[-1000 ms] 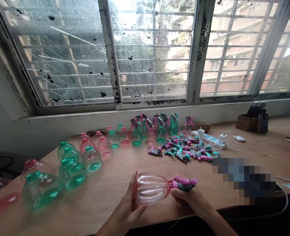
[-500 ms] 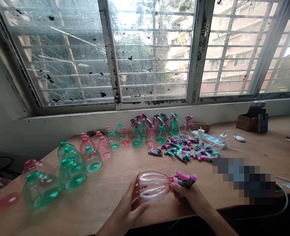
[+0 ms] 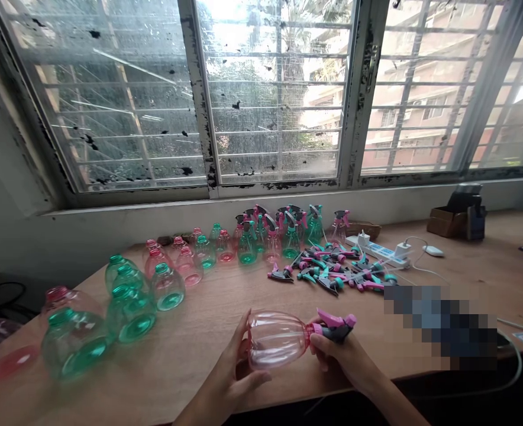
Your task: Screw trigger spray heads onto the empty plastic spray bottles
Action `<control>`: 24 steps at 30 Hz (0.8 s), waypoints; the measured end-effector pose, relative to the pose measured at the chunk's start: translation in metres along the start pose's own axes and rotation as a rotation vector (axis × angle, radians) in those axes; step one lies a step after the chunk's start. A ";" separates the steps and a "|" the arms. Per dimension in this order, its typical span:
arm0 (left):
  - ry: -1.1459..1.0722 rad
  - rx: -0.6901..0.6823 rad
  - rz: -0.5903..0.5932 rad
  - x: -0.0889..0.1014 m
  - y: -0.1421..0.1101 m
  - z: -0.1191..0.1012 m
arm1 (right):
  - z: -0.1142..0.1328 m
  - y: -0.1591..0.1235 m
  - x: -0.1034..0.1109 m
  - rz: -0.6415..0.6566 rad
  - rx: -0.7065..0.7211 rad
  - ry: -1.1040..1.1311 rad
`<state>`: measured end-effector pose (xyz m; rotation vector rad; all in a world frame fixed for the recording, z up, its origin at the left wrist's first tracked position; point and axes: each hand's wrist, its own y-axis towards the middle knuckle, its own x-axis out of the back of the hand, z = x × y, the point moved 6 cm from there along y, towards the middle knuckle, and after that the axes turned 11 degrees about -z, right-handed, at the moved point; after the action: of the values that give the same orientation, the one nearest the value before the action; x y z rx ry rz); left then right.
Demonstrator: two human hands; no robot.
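Clock bearings are taken from the hands, with 12 toward the window point(image 3: 279, 100).

The left hand point(image 3: 230, 384) is cradling the pink bottle point(image 3: 277, 342), which is lying on its side just above the desk point(image 3: 186, 378), base toward 9 and neck toward 3. Its fingers are curled around the base end, grasping the clear pink plastic, and the thumb is lying along the near side. The right hand point(image 3: 344, 364) is gripping at the neck, with its fingers point(image 3: 321, 349) clenched beneath the pink-and-grey sprayer head point(image 3: 336, 326). Whether the head is screwed down tight, I cannot tell.

Green-based bottles point(image 3: 131, 313) are standing and lying in a cluster at 10. Smaller pink and green bottles point(image 3: 203, 251) are lining up toward 11, and capped sprayers point(image 3: 290, 239) are standing behind them at 12. Loose sprayer heads point(image 3: 328, 275) are lying heaped at 1, just before a power strip point(image 3: 377, 251) carrying two plugs. A cardboard box point(image 3: 448, 223) is sitting at 2. A pixelated patch point(image 3: 441, 325) is hiding part of the desk at 3.
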<state>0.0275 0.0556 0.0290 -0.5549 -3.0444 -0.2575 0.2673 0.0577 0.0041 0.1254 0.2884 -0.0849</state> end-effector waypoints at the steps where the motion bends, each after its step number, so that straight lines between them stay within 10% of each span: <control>1: -0.011 0.009 0.001 0.001 0.001 0.004 | 0.000 0.000 0.000 -0.004 0.005 0.009; 24: 0.101 -0.028 -0.031 0.001 0.001 -0.001 | 0.004 -0.002 -0.006 -0.014 -0.050 0.030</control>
<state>0.0271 0.0568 0.0304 -0.4802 -2.9579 -0.3191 0.2628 0.0554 0.0092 0.0747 0.3209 -0.0892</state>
